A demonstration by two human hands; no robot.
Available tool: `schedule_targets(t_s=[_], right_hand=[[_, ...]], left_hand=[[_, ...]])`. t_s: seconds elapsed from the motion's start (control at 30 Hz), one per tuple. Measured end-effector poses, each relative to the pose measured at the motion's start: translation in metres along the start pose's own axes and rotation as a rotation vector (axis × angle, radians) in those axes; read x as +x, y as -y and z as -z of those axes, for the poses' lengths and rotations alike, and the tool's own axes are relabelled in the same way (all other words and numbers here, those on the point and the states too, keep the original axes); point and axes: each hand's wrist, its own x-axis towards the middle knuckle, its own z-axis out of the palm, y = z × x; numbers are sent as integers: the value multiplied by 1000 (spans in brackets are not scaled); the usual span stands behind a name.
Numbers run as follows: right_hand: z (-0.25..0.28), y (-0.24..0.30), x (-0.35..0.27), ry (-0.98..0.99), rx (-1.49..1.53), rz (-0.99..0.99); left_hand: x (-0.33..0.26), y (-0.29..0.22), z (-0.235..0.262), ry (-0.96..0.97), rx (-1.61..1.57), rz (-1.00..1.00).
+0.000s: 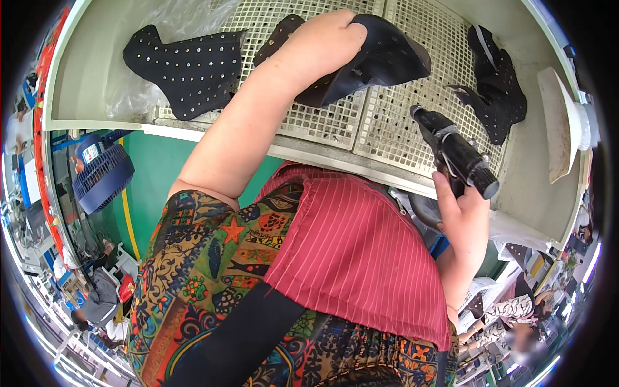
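Black shoe upper (pixel 387 58) sat clenched in the left hand (pixel 322 42) over the mesh grate (pixel 400 122); the right hand (pixel 461 213) gripped a spray gun (pixel 454 151); studded uppers (pixel 187 68) lay alongside.

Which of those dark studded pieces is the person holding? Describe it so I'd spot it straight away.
Look at the pale mesh tray at the top of the picture. Three dark studded pieces are there; the one in question is in the middle, gripped by the left hand. Unlike the flat piece to its left and the right one, it is lifted and curled over.
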Motion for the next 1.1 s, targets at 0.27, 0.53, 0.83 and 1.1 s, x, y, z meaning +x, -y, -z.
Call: schedule_targets(t_s=[0.27,0.53,0.83,1.1], right_hand=[[-18,-84,25,116,478,-323],[-20,-116,30,63,-19,-362],[19,61,68,-413,-296,635],[-32,105,111,-39,-567,859]], left_hand=[[1,9,37,9,-428,77],[-10,-11,91,-25,-386,55],[-43,-55,74,115,211,-93],[-64,-66,59,103,436,-249]])
